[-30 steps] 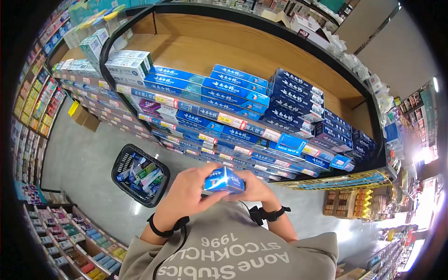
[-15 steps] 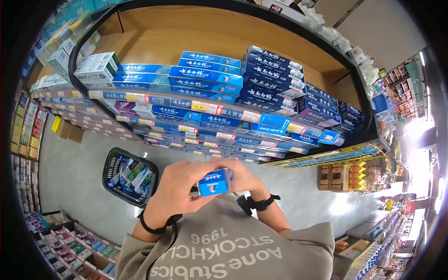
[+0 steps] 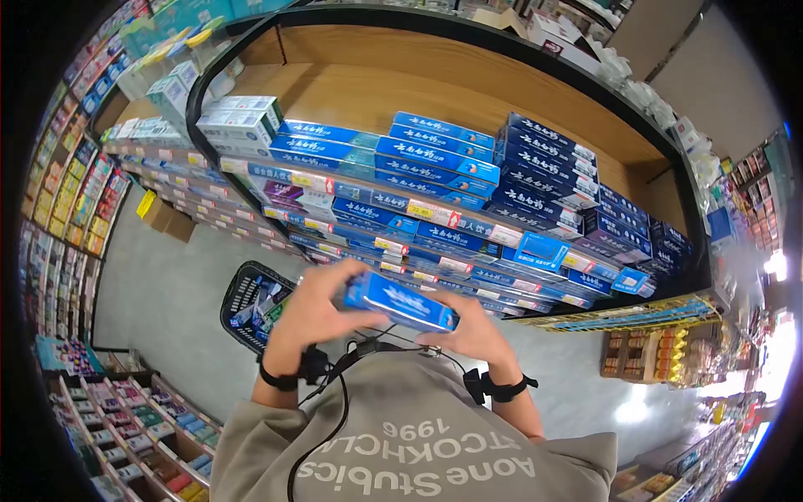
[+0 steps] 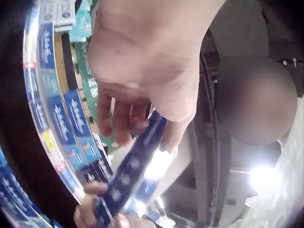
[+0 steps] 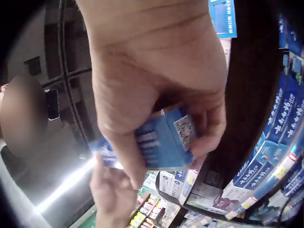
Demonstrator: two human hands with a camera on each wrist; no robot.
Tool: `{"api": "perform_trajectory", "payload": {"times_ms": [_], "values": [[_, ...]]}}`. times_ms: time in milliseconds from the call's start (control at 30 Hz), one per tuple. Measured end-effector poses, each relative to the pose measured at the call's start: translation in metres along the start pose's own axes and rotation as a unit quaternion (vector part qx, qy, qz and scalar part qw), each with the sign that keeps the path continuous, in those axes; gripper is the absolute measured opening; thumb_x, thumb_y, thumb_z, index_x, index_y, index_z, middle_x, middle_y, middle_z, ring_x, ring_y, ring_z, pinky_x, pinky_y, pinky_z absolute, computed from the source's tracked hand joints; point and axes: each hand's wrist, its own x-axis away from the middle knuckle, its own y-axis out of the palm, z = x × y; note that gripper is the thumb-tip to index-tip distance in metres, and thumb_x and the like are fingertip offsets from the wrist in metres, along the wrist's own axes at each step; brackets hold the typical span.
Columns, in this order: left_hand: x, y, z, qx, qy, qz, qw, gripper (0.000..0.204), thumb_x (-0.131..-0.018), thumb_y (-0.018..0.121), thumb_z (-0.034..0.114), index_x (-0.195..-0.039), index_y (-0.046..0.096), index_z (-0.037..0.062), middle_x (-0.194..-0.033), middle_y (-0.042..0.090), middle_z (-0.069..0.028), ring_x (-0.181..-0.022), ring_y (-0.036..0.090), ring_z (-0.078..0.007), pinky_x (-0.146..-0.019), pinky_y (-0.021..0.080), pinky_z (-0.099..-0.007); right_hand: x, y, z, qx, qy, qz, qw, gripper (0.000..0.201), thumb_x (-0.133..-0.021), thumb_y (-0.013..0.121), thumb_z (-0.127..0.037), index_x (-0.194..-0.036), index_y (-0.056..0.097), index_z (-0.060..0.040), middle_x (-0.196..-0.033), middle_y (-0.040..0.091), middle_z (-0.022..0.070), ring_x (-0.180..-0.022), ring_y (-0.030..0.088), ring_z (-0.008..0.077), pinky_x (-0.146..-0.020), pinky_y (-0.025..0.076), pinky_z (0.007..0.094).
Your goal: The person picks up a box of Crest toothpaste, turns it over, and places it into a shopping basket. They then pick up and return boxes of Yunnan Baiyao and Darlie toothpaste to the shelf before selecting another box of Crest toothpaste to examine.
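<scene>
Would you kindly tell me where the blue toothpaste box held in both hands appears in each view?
Head: blue toothpaste box at centre, lying crosswise between both hands.
Left wrist: lower centre, running diagonally.
Right wrist: centre, its end facing the camera.
Shared landmark: shelves of blue boxes.

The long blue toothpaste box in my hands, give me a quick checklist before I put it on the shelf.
1. Left hand grips one end of the long blue cardboard toothpaste box: ok.
2. Right hand grips the other end: ok.
3. Box lies lengthwise like the stacked blue boxes on the wooden shelf: ok.
4. Free space on that shelf behind the stacks: ok.
5. Box ends closed and undamaged: cannot tell.
6. Black plastic basket on the floor stands apart from the hands: ok.
</scene>
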Motion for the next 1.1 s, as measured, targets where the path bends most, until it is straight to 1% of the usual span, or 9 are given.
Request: {"api": "perform_trajectory", "payload": {"times_ms": [67, 167, 267, 333, 433, 533, 900, 1033, 1100], "values": [[0.01, -0.019, -0.015, -0.004, -0.049, -0.005, 0.999, 0.055, -0.066, 0.095, 0.022, -0.108, 0.065, 0.0027, -0.088, 0.069, -0.0103, -0.08, 0.065, -0.0183, -0.075, 0.051, -0.0314, -0.002, 0.0, 0.001, 0.011, -0.012, 0.007, 1.0, 0.062, -0.074, 0.09, -0.016, -0.127, 0.064, 0.0007, -0.115, 0.071, 0.0112, -0.102, 0.066, 0.0196, -0.089, 0.053, 0.0356], [0.034, -0.03, -0.031, 0.031, -0.136, -0.027, 0.99, 0.05, -0.069, 0.093, 0.022, -0.104, 0.064, 0.002, -0.088, 0.069, -0.0089, -0.081, 0.065, -0.0163, -0.076, 0.051, -0.0306, -0.004, -0.008, 0.006, -0.177, 0.086, -0.023, 0.98, 0.064, -0.077, 0.088, -0.016, -0.134, 0.062, -0.0027, -0.109, 0.071, 0.0059, -0.097, 0.066, 0.0151, -0.079, 0.053, 0.0308], [0.064, -0.025, -0.048, 0.055, -0.214, -0.064, 0.973, 0.046, -0.072, 0.091, 0.025, -0.1, 0.063, 0.0012, -0.089, 0.069, -0.008, -0.083, 0.063, -0.0142, -0.077, 0.051, -0.031, 0.003, -0.009, 0.008, -0.199, 0.038, -0.043, 0.978, 0.063, -0.079, 0.088, -0.016, -0.135, 0.061, -0.0042, -0.109, 0.069, 0.0022, -0.093, 0.064, 0.0112, -0.072, 0.05, 0.0267], [0.077, -0.018, -0.056, 0.017, -0.167, -0.089, 0.982, 0.051, -0.074, 0.09, 0.032, -0.107, 0.065, 0.0017, -0.093, 0.069, -0.0088, -0.087, 0.064, -0.0167, -0.081, 0.05, -0.0324, -0.004, -0.003, -0.001, -0.217, 0.011, -0.055, 0.974, 0.059, -0.078, 0.088, -0.014, -0.131, 0.064, -0.005, -0.107, 0.069, 0.0, -0.089, 0.064, 0.0104, -0.068, 0.049, 0.0257], [0.083, -0.007, -0.045, 0.144, -0.236, -0.098, 0.956, 0.049, -0.079, 0.087, 0.025, -0.116, 0.065, 0.001, -0.097, 0.07, -0.0089, -0.087, 0.065, -0.0162, -0.081, 0.05, -0.0309, -0.009, 0.006, -0.019, -0.199, 0.004, -0.064, 0.978, 0.056, -0.074, 0.088, -0.001, -0.126, 0.066, -0.0003, -0.11, 0.069, 0.0051, -0.087, 0.065, 0.0119, -0.071, 0.052, 0.0267], [0.081, -0.009, -0.044, 0.106, -0.211, -0.125, 0.964, 0.047, -0.08, 0.086, 0.022, -0.116, 0.065, -0.0003, -0.098, 0.071, -0.0086, -0.087, 0.065, -0.0152, -0.081, 0.05, -0.0299, -0.015, 0.013, -0.031, -0.189, -0.011, -0.056, 0.98, 0.049, -0.077, 0.088, -0.01, -0.122, 0.07, -0.0054, -0.105, 0.07, 0.001, -0.085, 0.064, 0.0096, -0.066, 0.048, 0.0255], [0.082, -0.001, -0.048, 0.102, -0.202, -0.124, 0.966, 0.052, -0.079, 0.087, 0.027, -0.117, 0.065, -0.0001, -0.097, 0.071, -0.0093, -0.088, 0.064, -0.0169, -0.081, 0.049, -0.0307, -0.011, 0.016, -0.022, -0.204, -0.023, -0.043, 0.978, 0.051, -0.079, 0.087, -0.01, -0.125, 0.068, -0.0035, -0.111, 0.068, 0.0034, -0.091, 0.062, 0.011, -0.067, 0.051, 0.0258], [0.072, -0.008, -0.036, 0.054, -0.187, -0.09, 0.977, 0.051, -0.077, 0.088, 0.026, -0.113, 0.065, -0.0011, -0.095, 0.072, -0.0113, -0.086, 0.067, -0.0178, -0.08, 0.051, -0.0328, -0.005, 0.007, -0.012, -0.191, -0.077, -0.027, 0.978, 0.056, -0.077, 0.089, -0.011, -0.127, 0.065, -0.0019, -0.115, 0.067, 0.0053, -0.096, 0.064, 0.0151, -0.073, 0.054, 0.027], [0.059, -0.015, -0.025, 0.029, -0.155, -0.068, 0.985, 0.047, -0.077, 0.088, 0.026, -0.108, 0.065, -0.0001, -0.092, 0.073, -0.0126, -0.083, 0.068, -0.0234, -0.079, 0.052, -0.0339, -0.005, -0.006, -0.011, -0.168, -0.111, 0.004, 0.979, 0.056, -0.077, 0.088, -0.009, -0.127, 0.065, -0.0016, -0.117, 0.067, 0.0061, -0.099, 0.064, 0.0167, -0.076, 0.054, 0.0279]]}}
